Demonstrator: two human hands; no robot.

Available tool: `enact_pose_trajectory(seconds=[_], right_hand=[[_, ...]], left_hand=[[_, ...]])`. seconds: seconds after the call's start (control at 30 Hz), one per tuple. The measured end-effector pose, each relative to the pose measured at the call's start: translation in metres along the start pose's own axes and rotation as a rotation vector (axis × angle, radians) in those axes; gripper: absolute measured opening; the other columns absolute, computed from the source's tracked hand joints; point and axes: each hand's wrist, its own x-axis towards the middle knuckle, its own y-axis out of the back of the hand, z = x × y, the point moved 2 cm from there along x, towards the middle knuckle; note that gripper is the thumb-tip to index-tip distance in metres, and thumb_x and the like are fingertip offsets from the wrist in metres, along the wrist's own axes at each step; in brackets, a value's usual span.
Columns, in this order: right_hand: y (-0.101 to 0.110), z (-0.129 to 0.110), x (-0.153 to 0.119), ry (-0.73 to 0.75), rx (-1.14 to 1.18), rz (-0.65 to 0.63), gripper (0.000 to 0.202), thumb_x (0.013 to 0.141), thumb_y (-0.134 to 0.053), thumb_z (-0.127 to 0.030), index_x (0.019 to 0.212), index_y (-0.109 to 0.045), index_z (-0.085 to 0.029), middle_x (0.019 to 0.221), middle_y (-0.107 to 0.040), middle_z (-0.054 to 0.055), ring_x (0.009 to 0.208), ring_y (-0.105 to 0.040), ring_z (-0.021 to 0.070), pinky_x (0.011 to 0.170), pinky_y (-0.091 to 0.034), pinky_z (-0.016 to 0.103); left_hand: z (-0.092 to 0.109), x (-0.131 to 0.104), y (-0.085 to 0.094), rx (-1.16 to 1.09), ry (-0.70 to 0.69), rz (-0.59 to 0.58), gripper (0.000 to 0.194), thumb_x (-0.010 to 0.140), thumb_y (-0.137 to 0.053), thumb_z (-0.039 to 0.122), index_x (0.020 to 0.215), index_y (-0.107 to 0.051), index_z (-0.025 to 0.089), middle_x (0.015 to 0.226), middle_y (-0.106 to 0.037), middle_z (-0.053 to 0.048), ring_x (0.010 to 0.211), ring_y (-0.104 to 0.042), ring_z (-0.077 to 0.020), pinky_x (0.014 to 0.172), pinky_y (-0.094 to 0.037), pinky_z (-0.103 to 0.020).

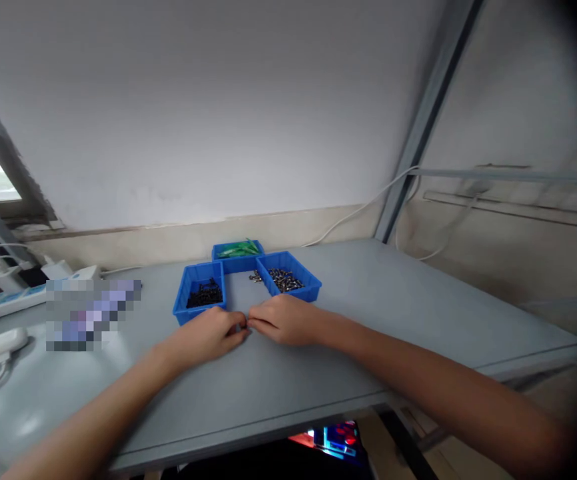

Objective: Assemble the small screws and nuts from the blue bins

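Note:
My left hand (pixel 217 333) and my right hand (pixel 284 321) meet fingertip to fingertip over the table, just in front of the blue bins. Both are closed in a pinch; whatever sits between the fingers is too small to make out. Left of them is a blue bin (pixel 180 301) with small black parts (pixel 205 294). To the right, another blue bin (pixel 311 283) holds small shiny metal parts (pixel 285 280), and a few similar metal pieces (pixel 255 276) lie on the table beside it. Behind stands a blue bin (pixel 239 265) with green pieces (pixel 239 249).
On the left of the grey table (pixel 418 313) are a white power strip (pixel 23 298), a pixelated flat object (pixel 96 317) and a white charger (pixel 3 345) with its cable. A metal post (pixel 421 123) rises at the back right. A white cable (pixel 353 213) runs along the wall.

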Motion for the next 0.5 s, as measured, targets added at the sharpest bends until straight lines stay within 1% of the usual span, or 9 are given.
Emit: enact_pose_trajectory(seconds=[0.1, 0.23, 0.37, 0.5], right_hand=[[-0.0002, 0.0026, -0.0003, 0.006, 0.004, -0.003, 0.027, 0.090, -0.037, -0.026, 0.078, -0.058, -0.016, 0.068, -0.061, 0.003, 0.062, -0.054, 0.0128, 0.057, -0.032, 0.024], [-0.0010, 0.0062, -0.0007, -0.024, 0.003, -0.034, 0.028, 0.092, -0.035, -0.030, 0.082, -0.058, -0.017, 0.069, -0.062, 0.003, 0.062, -0.054, 0.0133, 0.057, -0.034, 0.024], [-0.0052, 0.0058, -0.0008, -0.023, 0.020, -0.057, 0.033, 0.094, -0.028, -0.031, 0.088, -0.056, -0.016, 0.068, -0.060, 0.003, 0.058, -0.053, 0.0124, 0.054, -0.033, 0.024], [-0.0096, 0.0066, -0.0001, 0.004, 0.088, -0.071, 0.030, 0.094, -0.029, -0.028, 0.093, -0.056, -0.014, 0.065, -0.058, 0.002, 0.054, -0.050, 0.0109, 0.053, -0.034, 0.024]], left_hand=[[0.0026, -0.0007, -0.0005, -0.033, 0.026, 0.023, 0.020, 0.084, -0.041, 0.024, 0.076, -0.058, 0.017, 0.060, -0.058, 0.001, 0.054, -0.052, -0.0119, 0.050, -0.032, -0.021], [0.0011, -0.0014, 0.0034, -0.125, 0.052, 0.098, 0.017, 0.083, -0.043, 0.025, 0.080, -0.058, 0.017, 0.063, -0.057, 0.001, 0.057, -0.052, -0.0114, 0.052, -0.035, -0.021], [-0.0007, -0.0003, 0.0046, -0.206, 0.018, 0.176, 0.015, 0.084, -0.045, 0.025, 0.081, -0.058, 0.017, 0.067, -0.058, 0.001, 0.060, -0.053, -0.0110, 0.056, -0.039, -0.021], [-0.0021, 0.0011, 0.0027, -0.226, -0.008, 0.208, 0.014, 0.084, -0.045, 0.023, 0.083, -0.058, 0.018, 0.073, -0.060, 0.000, 0.066, -0.054, -0.0117, 0.062, -0.041, -0.023]])
